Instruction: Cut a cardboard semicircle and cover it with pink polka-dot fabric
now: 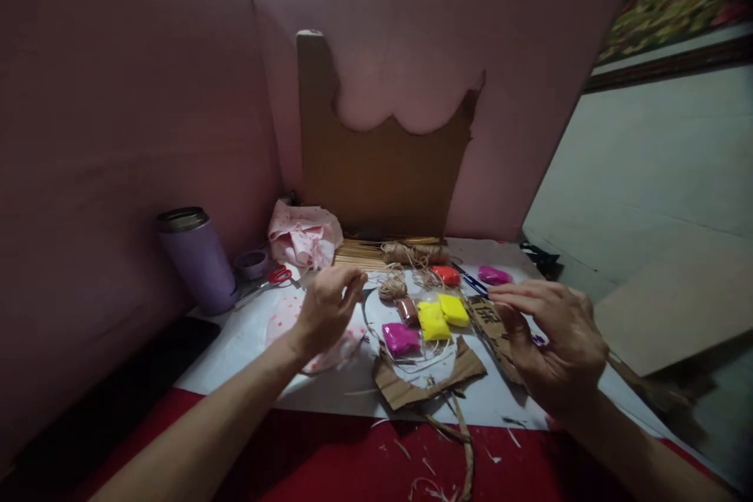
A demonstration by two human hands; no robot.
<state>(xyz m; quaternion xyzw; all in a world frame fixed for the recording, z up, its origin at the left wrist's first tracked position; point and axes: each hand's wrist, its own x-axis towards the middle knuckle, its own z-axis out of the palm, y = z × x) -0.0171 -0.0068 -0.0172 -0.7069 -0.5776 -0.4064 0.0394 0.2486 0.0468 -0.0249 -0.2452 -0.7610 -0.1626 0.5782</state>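
Observation:
My left hand [326,307] hovers over the white sheet [247,337] with its fingertips pinched together; what they hold is too small to make out. My right hand [550,341] is curled, fingers stretched leftward above a printed cardboard strip [491,321]. Between the hands lie packets of modelling clay: two yellow [442,317], a magenta one [401,339] and a brown one [407,311]. A curved cardboard cut-out [429,376] lies just in front of them.
A purple tumbler [197,257] and small purple lid [252,262] stand at the left, near red-handled scissors [276,277] and a pink cloth [304,235]. Twine [405,255], sticks, red clay [445,274] and magenta clay [494,275] lie behind. A cut cardboard sheet [376,172] leans on pink walls.

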